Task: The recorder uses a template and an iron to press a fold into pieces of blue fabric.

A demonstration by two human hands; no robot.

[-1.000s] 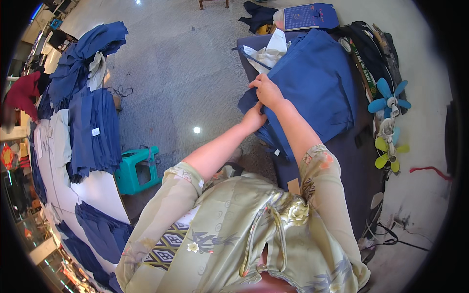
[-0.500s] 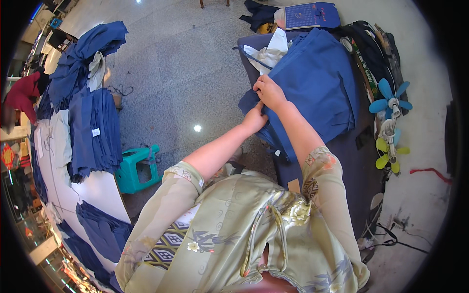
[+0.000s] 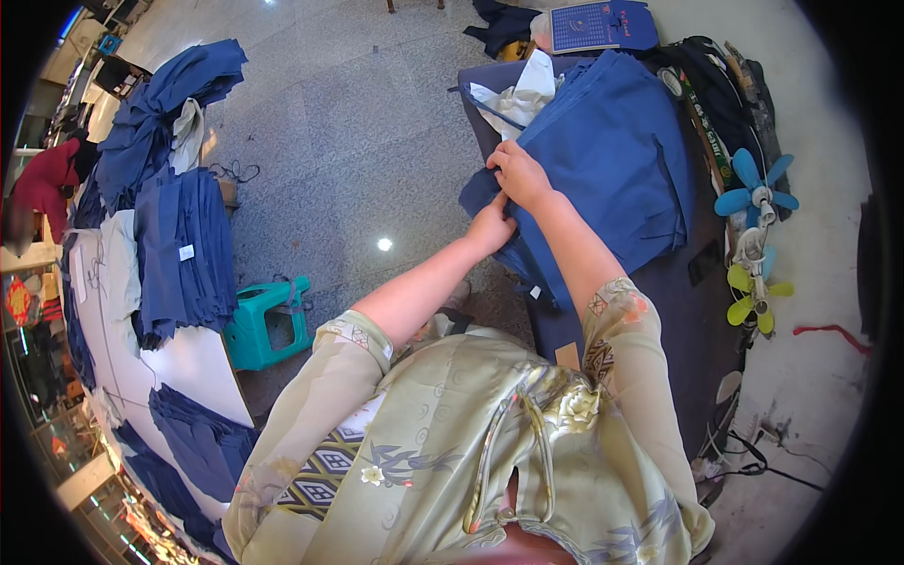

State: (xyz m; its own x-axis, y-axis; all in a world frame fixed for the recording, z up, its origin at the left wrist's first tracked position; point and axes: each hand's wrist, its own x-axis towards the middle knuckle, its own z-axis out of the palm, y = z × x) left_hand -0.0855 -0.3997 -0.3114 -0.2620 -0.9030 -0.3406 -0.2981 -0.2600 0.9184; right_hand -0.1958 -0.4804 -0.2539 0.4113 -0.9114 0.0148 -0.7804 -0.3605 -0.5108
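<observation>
A stack of blue cloth pieces (image 3: 612,141) lies spread over a dark padded table (image 3: 659,311) in front of me and to the right. My right hand (image 3: 520,175) pinches the cloth at its left edge, fingers curled. Just nearer to me, my left hand (image 3: 491,229) is closed on the same edge, where a flap of the fabric hangs off toward the floor. Under my fingers the exact fold is hidden. Crumpled white cloth (image 3: 527,89) lies beside the stack at the table's far left corner.
At left, a white table (image 3: 207,363) bears bundles of blue garments (image 3: 185,254). Beside it stands a green plastic stool (image 3: 268,325). Small fans with blue blades (image 3: 756,184) and yellow-green blades (image 3: 756,299) line the padded table's right side. A person in red (image 3: 45,188) is at far left.
The whole view has shifted very slightly. Both hands keep their hold on the cloth edge, with no clear movement of the fabric.
</observation>
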